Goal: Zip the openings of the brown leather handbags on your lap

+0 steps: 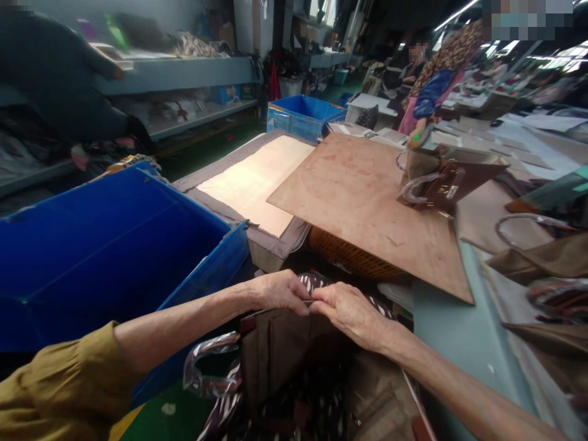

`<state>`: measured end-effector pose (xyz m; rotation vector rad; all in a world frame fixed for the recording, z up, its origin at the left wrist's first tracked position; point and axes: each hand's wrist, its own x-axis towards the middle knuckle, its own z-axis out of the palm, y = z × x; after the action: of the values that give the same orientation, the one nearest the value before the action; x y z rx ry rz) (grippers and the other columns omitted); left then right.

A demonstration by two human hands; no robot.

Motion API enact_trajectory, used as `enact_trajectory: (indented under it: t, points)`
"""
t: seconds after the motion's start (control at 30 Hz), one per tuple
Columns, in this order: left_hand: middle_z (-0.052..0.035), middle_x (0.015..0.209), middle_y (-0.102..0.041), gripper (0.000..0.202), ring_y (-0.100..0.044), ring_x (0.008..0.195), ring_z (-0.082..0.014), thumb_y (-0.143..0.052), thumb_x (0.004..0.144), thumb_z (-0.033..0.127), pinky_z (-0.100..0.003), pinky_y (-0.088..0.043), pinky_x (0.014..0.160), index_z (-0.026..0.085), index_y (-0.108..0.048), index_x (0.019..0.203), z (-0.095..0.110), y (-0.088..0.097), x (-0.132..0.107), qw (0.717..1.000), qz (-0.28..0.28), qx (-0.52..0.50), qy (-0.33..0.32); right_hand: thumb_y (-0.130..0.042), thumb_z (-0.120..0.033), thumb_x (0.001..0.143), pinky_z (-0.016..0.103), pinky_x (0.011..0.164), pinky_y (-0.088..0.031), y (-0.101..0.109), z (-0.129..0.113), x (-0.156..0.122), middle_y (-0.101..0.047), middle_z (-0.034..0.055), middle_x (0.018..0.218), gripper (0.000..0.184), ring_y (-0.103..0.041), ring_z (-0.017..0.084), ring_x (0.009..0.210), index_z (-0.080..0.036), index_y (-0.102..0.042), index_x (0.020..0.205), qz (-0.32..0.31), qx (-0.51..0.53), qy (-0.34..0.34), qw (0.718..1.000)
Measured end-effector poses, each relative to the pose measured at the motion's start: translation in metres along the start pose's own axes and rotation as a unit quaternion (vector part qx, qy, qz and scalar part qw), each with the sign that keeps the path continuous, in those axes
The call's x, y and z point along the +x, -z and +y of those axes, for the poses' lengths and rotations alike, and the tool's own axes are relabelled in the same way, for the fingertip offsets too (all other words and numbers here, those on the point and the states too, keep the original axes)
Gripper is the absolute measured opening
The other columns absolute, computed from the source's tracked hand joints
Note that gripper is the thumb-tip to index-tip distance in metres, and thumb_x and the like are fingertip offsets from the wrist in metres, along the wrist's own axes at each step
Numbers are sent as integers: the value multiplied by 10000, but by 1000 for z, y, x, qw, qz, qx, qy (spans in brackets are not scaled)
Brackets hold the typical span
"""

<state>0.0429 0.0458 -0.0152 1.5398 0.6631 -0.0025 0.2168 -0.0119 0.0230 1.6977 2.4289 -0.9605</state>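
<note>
A brown handbag (298,343) lies open below me, its dark interior facing up. Over its far rim my left hand (285,290) and my right hand (344,309) meet, fingertips nearly touching. Both are closed in a pinch on the bag's top edge, thumbs against it. One bag handle (214,367), wrapped in clear plastic, sticks out on the left. Black-and-white patterned cloth (313,282) shows just behind my hands. What lies deep inside the bag is too dark to make out.
A large blue bin (202,282) stands at the left, a second blue bin (303,116) farther back. A brown board (362,196) juts over an orange crate (353,257). Another handbag (441,184) stands on the board. Co-workers are at left and back right.
</note>
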Motion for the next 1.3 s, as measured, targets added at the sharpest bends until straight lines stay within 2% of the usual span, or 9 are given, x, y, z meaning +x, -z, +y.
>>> enact_trajectory:
  t: [0.2, 0.37, 0.43, 0.6, 0.77, 0.9, 1.07, 1.3]
  points:
    - [21, 589, -464, 430, -358, 551, -93, -534, 741, 509, -190, -277, 500, 98, -660, 762, 5, 15, -33, 999, 23, 11, 44, -468, -295, 805, 209, 552, -281, -2, 7, 6, -521, -21, 582, 258, -475, 113, 591, -178, -596, 614, -1, 49, -14, 999]
    - [33, 555, -432, 432, -315, 475, -83, -496, 766, 503, -193, -230, 432, 112, -655, 857, 0, 9, -55, 992, 41, 45, 112, -486, -272, 780, 211, 527, -262, 0, 2, 8, -470, -31, 553, 228, -424, 105, 560, -177, -608, 612, -13, 63, -25, 998]
    - [36, 550, -426, 414, -315, 466, -85, -496, 765, 491, -193, -225, 421, 122, -653, 869, -5, 4, -55, 991, 40, 26, 123, -489, -262, 777, 208, 520, -259, 2, 0, 8, -445, -33, 542, 227, -407, 101, 552, -172, -605, 604, -20, 68, -33, 997]
    - [39, 558, -404, 371, -307, 494, -83, -529, 751, 473, -192, -223, 429, 126, -650, 799, -10, -4, -51, 995, 46, -18, 87, -463, -362, 812, 211, 492, -229, 1, 3, 3, -384, -46, 523, 317, -388, 93, 528, -169, -552, 576, -40, 98, -39, 994]
    - [55, 494, -320, 358, -278, 428, -83, -514, 752, 470, -211, -167, 373, 133, -629, 789, -6, -9, -50, 992, 43, -23, 117, -381, -448, 858, 229, 471, -200, -4, 8, 0, -322, -48, 511, 441, -318, 87, 486, -169, -513, 543, -51, 106, -39, 992]
    - [52, 494, -334, 322, -286, 444, -81, -526, 737, 439, -211, -170, 392, 133, -625, 731, -10, -11, -48, 992, 56, -16, 114, -366, -475, 868, 229, 473, -198, -7, 8, 3, -326, -48, 515, 469, -304, 84, 486, -166, -516, 548, -38, 80, -18, 996]
    - [49, 501, -382, 273, -312, 439, -82, -544, 707, 400, -209, -201, 403, 135, -611, 703, -12, -13, -44, 988, 50, -64, 132, -326, -486, 887, 232, 472, -187, -8, 6, 5, -337, -41, 509, 508, -298, 87, 482, -165, -539, 556, -30, 45, -1, 999]
    - [63, 467, -296, 290, -256, 399, -71, -500, 755, 392, -217, -148, 369, 158, -470, 586, -15, -9, -44, 994, 41, -45, 91, -320, -438, 910, 231, 508, -226, -10, 6, 5, -461, -24, 547, 485, -380, 98, 517, -179, -611, 620, -12, 10, 15, 1000]
